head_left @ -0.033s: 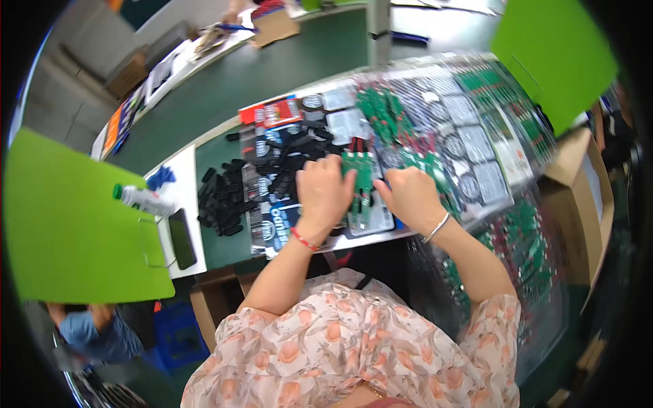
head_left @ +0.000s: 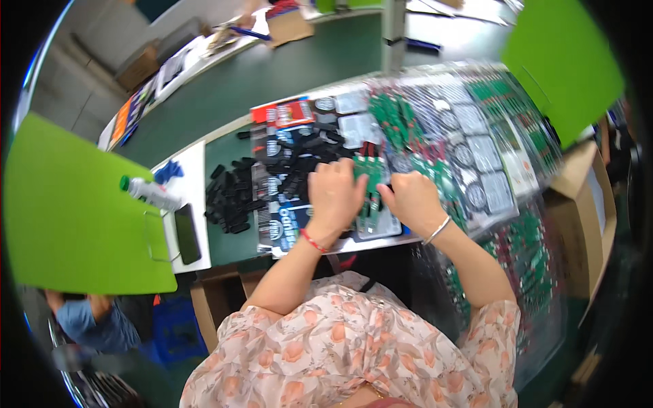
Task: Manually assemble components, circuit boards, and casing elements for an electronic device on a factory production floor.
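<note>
My left hand [head_left: 335, 196] is over the printed sheet, its fingers curled in and its thumb along the edge of some green circuit boards [head_left: 371, 170] with dark red wires. What its fingers hold, if anything, is hidden. My right hand [head_left: 413, 201] is closed on the other side of these boards, thumb toward the left hand; a small dark bit shows by its fingertips, too blurred to name. Small black plastic pieces [head_left: 299, 162] lie heaped left of my left hand, and another pile of black pieces [head_left: 235, 194] is farther left. More green boards [head_left: 394, 117] lie beyond.
Bright green panels [head_left: 81, 211] flank the bench on both sides. At left are a white bottle [head_left: 155, 193] with a green cap, a dark phone [head_left: 187, 234] and a blue crumpled item [head_left: 168, 171]. Bagged boards [head_left: 524, 258] and a cardboard box [head_left: 578, 217] are at right.
The whole view has shifted slightly, so the bench and both hands appear a little farther right. The hands keep nearly the same pose about the circuit boards.
</note>
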Available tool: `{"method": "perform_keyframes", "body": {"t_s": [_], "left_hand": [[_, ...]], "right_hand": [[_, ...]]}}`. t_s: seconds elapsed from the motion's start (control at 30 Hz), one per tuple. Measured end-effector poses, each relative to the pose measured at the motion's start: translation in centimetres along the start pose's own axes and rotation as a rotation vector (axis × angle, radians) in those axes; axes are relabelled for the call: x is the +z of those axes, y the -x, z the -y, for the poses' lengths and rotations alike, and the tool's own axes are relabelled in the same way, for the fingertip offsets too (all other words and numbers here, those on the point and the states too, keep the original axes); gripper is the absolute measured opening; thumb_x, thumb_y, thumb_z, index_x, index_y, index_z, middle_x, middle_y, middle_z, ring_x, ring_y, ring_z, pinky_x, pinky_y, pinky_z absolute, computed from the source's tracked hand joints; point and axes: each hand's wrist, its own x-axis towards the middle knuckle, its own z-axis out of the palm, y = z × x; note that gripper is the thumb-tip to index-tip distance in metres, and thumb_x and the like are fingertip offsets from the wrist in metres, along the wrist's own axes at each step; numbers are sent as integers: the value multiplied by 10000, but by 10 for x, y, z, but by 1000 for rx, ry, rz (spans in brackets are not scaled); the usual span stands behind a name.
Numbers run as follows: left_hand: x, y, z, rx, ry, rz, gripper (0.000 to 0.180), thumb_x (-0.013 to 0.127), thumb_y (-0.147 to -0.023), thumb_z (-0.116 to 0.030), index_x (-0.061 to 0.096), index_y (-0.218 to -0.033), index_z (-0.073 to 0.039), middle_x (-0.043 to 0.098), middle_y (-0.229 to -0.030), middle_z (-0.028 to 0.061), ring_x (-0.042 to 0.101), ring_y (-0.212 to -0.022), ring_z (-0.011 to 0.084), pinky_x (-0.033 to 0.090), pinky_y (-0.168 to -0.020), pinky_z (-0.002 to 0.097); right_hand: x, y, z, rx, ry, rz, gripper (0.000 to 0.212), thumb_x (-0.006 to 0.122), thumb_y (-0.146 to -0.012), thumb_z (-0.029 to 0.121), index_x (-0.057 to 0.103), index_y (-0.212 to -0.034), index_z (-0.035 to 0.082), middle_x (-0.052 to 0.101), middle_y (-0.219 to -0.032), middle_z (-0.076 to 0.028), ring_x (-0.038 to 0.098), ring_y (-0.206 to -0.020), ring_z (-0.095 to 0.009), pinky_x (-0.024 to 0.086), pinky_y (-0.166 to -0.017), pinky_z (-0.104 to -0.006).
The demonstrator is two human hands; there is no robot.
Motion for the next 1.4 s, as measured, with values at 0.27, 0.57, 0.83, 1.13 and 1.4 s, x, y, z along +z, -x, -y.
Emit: {"method": "perform_keyframes", "body": {"t_s": [0.27,0.57,0.83,1.13,1.4], "left_hand": [[1,3,3,-157,724,-197,506,765,-749,-87,513,-1174,20,618,-934,106,636,-808,199,522,-701,315],[-4,6,10,-350,1472,169,231,642,-915,-242,666,-823,-32,600,-691,-34,494,-586,30,380,-511,208],[-18,28,17,-370,1612,234,303,582,-960,-265,615,-771,-31,584,-660,-17,506,-522,48,396,-473,211],[-48,62,10,-171,1118,-28,356,615,-870,-275,629,-658,11,625,-560,117,639,-530,226,481,-533,352],[-24,60,-24,-111,999,-328,328,623,-852,-264,627,-676,13,595,-621,209,593,-585,384,431,-542,443]], "right_hand": [[-2,-21,1,224,-687,42,188,692,-821,121,592,-747,-21,644,-652,-114,639,-524,-185,465,-467,-305],[-25,-23,23,279,-951,152,194,595,-930,144,609,-798,3,604,-632,-26,535,-494,-60,355,-393,-193],[-14,-2,40,149,-948,208,286,568,-954,199,608,-741,13,582,-595,-31,498,-450,-63,363,-381,-196],[-3,32,56,184,-1013,121,364,547,-973,236,560,-669,38,504,-506,-15,412,-375,-57,315,-346,-201],[-14,51,53,237,-993,-54,387,557,-968,226,497,-615,79,410,-471,31,319,-350,-34,197,-319,-215]]}}
